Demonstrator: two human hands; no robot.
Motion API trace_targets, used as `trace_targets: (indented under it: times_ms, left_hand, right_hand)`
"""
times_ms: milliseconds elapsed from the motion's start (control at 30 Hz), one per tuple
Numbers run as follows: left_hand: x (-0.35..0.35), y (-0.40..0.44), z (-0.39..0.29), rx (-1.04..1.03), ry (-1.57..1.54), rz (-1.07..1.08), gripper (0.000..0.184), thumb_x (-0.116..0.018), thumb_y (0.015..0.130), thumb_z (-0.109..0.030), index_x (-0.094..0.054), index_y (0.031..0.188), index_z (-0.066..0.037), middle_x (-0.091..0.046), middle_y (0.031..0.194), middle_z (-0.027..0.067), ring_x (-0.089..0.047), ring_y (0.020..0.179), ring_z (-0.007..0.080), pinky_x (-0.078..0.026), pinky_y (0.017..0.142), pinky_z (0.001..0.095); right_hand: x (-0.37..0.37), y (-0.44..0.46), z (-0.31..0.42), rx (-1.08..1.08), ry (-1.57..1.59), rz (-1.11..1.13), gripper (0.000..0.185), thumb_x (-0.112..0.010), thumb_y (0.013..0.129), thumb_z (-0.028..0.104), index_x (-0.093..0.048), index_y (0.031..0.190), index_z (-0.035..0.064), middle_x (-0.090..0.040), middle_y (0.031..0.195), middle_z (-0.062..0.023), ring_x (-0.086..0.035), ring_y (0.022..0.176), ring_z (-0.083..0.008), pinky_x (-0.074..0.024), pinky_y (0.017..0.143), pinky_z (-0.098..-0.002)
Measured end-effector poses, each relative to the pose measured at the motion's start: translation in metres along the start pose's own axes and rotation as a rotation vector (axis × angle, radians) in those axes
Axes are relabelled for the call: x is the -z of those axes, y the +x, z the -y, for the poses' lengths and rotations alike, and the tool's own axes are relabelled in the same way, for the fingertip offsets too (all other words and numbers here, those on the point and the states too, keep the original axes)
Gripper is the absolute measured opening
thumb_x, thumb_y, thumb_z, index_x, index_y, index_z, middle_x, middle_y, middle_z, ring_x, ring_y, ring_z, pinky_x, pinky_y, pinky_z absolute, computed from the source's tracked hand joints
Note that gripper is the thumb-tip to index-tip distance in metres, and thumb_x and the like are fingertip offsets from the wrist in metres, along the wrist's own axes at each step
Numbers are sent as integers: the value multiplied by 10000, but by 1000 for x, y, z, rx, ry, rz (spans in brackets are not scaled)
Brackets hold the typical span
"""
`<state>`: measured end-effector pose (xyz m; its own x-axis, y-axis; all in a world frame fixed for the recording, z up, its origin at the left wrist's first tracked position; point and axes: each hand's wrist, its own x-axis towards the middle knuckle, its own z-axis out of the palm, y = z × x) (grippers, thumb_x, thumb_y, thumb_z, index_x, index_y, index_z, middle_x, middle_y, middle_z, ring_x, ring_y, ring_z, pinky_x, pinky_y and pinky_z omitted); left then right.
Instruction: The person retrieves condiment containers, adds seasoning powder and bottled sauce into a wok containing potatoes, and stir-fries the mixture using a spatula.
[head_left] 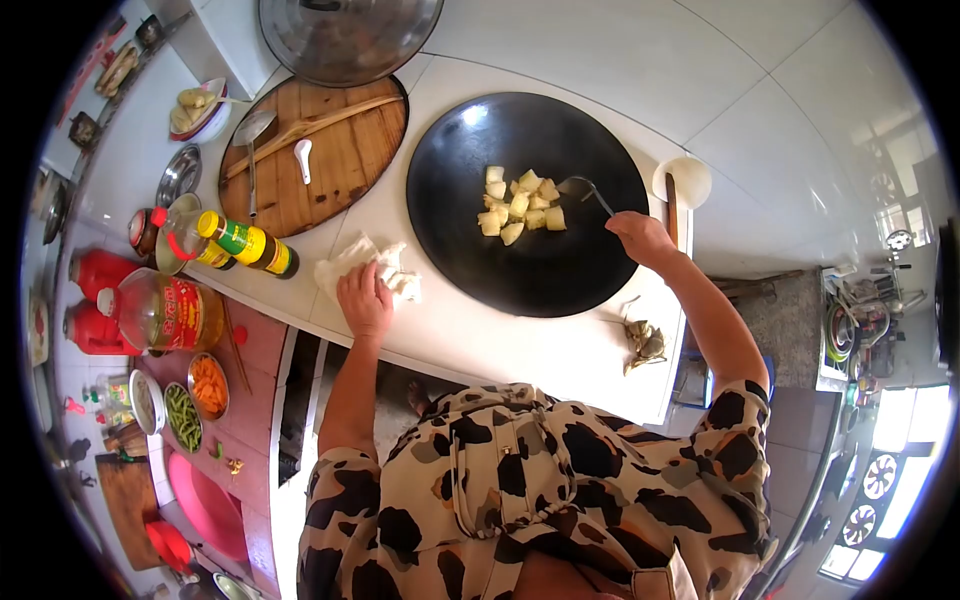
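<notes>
Some pale chunks [520,207] sit in the wok [540,275], upper centre; from here I'd say the right hand [642,238], closed round a spatula [598,197], is turning them. The left hand [365,298] lies loosely bent over a cloth [396,276], grip unclear. Another turn probably calls for the spatula underneath.

Right hand [641,238] grips metal utensil [598,198], its head beside pale chunks [519,206] in wok [490,272]; left hand [366,298] on white cloth [396,270].
</notes>
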<state>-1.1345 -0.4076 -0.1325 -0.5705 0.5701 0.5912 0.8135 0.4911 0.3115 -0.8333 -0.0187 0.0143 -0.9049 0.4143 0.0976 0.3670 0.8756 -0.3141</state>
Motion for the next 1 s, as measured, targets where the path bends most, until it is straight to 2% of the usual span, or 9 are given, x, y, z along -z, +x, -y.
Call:
trace_targets:
  times_ms: [33,333,533,633,733,833,867,967,1000]
  left_hand:
    - [-1,-1,0,-1,3,5,338,-565,798,-126,-588,1129,-59,-591,1081,137,-531,1014,345,-397,922,472]
    - [0,-1,-1,35,-11,17,351,-569,796,-129,-577,1142,-70,-588,1086,131,-533,1037,334,-381,958,486]
    - [0,-1,-1,27,-7,14,351,-576,787,-115,-580,1135,-69,-588,1068,127,-535,1021,330,-390,935,487]
    - [-1,0,0,19,11,-3,320,-561,806,-110,-603,1120,-68,-613,1073,123,-543,1005,344,-401,914,452]
    - [4,2,-3,31,-24,12,322,-565,803,-113,-603,1119,-69,-613,1060,120,-547,1014,333,-402,912,451]
    - [2,0,-1,40,-30,22,359,-598,777,-119,-585,1134,-78,-594,1068,122,-540,1016,321,-396,931,486]
    - [1,-1,0,36,-21,10,358,-599,777,-119,-586,1132,-78,-595,1068,122,-541,1015,320,-396,933,484]
    - [0,-2,-1,27,-7,-11,352,-600,780,-118,-589,1130,-78,-597,1069,123,-542,1015,320,-396,938,480]
    - [0,-2,0,25,-9,-9,351,-599,782,-118,-589,1131,-76,-596,1069,123,-542,1016,320,-397,938,478]
  right_hand:
    - [-1,2,-2,21,-23,32,173,-526,904,112,-667,991,58,-693,931,-140,-647,901,-350,-520,822,-404]
    - [-36,33,-6,-389,363,-59,190,-556,907,188,-676,973,55,-690,921,-171,-653,890,-366,-520,801,-391]
    - [-18,42,1,-187,128,25,216,-531,914,205,-678,980,61,-687,926,-164,-652,896,-362,-518,804,-395]
    - [-16,45,2,-212,44,30,229,-521,920,213,-678,984,59,-686,929,-161,-650,899,-362,-518,796,-405]
    - [-36,39,-6,-361,247,-101,216,-526,921,193,-676,983,51,-687,913,-165,-660,885,-349,-520,784,-392]
    - [-55,24,-12,-300,310,-141,185,-548,942,157,-660,977,14,-689,824,-117,-678,796,-208,-518,734,-316]
    - [-60,17,-13,-306,321,-133,188,-549,943,156,-658,987,9,-685,824,-116,-674,795,-199,-518,743,-310]
    - [-50,6,3,-257,311,-79,199,-549,920,156,-666,989,11,-682,837,-162,-672,791,-303,-521,742,-356]
    - [-42,5,9,-287,309,-45,198,-550,920,157,-666,988,11,-682,832,-161,-673,786,-300,-521,739,-354]
